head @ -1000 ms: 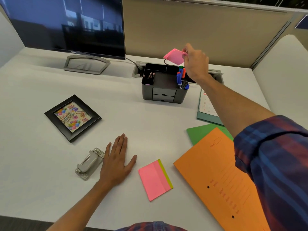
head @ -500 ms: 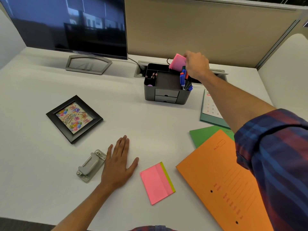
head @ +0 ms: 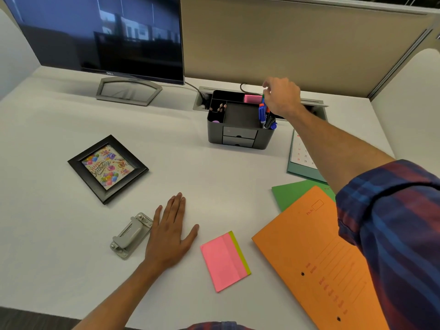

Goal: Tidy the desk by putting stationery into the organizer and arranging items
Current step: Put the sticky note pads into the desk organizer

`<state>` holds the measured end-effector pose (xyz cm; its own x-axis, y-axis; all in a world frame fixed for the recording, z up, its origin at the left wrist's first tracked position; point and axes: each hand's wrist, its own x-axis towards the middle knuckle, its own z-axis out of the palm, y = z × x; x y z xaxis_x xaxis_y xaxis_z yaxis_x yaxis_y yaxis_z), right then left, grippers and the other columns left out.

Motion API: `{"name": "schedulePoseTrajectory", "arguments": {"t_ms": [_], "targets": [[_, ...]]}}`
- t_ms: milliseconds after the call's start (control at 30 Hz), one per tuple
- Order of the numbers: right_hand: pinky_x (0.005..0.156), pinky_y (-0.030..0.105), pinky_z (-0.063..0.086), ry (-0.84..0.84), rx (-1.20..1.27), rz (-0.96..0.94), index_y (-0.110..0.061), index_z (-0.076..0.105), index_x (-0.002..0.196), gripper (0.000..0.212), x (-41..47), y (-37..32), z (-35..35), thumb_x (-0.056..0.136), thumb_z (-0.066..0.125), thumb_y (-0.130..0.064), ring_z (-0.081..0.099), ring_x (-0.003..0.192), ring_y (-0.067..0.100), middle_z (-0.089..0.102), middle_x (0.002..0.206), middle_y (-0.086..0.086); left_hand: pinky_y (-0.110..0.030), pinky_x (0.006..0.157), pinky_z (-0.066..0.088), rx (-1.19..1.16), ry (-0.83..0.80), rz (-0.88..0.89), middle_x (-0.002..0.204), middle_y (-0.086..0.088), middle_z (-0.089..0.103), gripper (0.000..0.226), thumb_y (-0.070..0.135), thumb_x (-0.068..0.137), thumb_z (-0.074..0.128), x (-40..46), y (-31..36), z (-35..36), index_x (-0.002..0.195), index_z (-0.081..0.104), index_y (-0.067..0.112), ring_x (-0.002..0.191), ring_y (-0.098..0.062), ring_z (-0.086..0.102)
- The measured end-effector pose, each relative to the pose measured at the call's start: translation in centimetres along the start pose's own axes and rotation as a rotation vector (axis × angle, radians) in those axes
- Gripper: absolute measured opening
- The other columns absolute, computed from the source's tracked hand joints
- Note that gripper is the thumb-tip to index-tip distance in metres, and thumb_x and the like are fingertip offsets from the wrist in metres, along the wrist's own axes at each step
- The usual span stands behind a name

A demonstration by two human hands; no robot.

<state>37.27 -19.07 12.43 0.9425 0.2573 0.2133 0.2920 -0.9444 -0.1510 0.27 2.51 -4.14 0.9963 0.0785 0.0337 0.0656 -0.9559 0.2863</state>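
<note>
Organizer [head: 240, 136] rear compartment holding pink sticky pad [head: 252, 99], long axis left-right; right hand [head: 282, 97] above, fingers loosely curled, empty; left hand [head: 170, 234] flat, fingers spread.

I count one organizer [head: 240, 136], two pink sticky-note pads [head: 252, 99] [head: 223, 260], two folders [head: 316, 258] [head: 292, 192], one picture frame [head: 108, 169], one hole punch [head: 131, 235], one calendar [head: 301, 156], one monitor [head: 100, 34] and two hands [head: 170, 236] [head: 282, 97].
</note>
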Motion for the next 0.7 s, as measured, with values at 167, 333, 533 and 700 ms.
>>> {"name": "schedulePoseTrajectory", "arguments": {"t_ms": [167, 333, 533, 700], "targets": [[0.086, 0.037, 0.048, 0.070, 0.109, -0.036, -0.017, 0.062, 0.121, 0.030, -1.4, -0.6, -0.6, 0.094, 0.053, -0.027, 0.063, 0.104, 0.026, 0.069, 0.114, 0.001, -0.042, 0.119, 0.006, -0.001, 0.001, 0.002, 0.162, 0.002, 0.007, 0.076, 0.059, 0.093, 0.026, 0.0, 0.0, 0.1, 0.154, 0.012, 0.014, 0.148, -0.009, 0.000], [0.078, 0.029, 0.047, 0.122, 0.263, -0.102, -0.018, 0.067, 0.110, 0.025, -4.5, -1.4, -1.6, 0.090, 0.056, -0.027, 0.064, 0.095, 0.018, 0.071, 0.106, -0.003, -0.041, 0.119, 0.005, 0.010, 0.013, 0.008, 0.162, 0.002, 0.008, 0.076, 0.058, 0.094, 0.026, 0.0, -0.1, 0.1, 0.154, 0.014, 0.013, 0.148, -0.009, 0.002], [0.079, 0.031, 0.051, 0.060, 0.369, -0.207, -0.019, 0.069, 0.105, 0.020, -11.0, -2.1, -1.1, 0.090, 0.060, -0.029, 0.063, 0.087, 0.012, 0.071, 0.095, -0.004, -0.041, 0.119, 0.005, 0.022, 0.013, 0.007, 0.162, 0.001, 0.009, 0.076, 0.059, 0.093, 0.026, 0.1, -0.2, 0.3, 0.154, 0.015, 0.013, 0.148, -0.010, 0.003], [0.081, 0.035, 0.051, -0.109, 0.418, -0.260, -0.018, 0.068, 0.108, 0.021, -18.2, -2.6, 1.1, 0.091, 0.063, -0.030, 0.062, 0.088, 0.013, 0.070, 0.100, -0.003, -0.041, 0.119, 0.007, 0.027, 0.026, 0.013, 0.161, 0.000, 0.012, 0.076, 0.058, 0.093, 0.027, 0.0, -0.3, 0.4, 0.153, 0.017, 0.012, 0.148, -0.012, 0.006]]}}
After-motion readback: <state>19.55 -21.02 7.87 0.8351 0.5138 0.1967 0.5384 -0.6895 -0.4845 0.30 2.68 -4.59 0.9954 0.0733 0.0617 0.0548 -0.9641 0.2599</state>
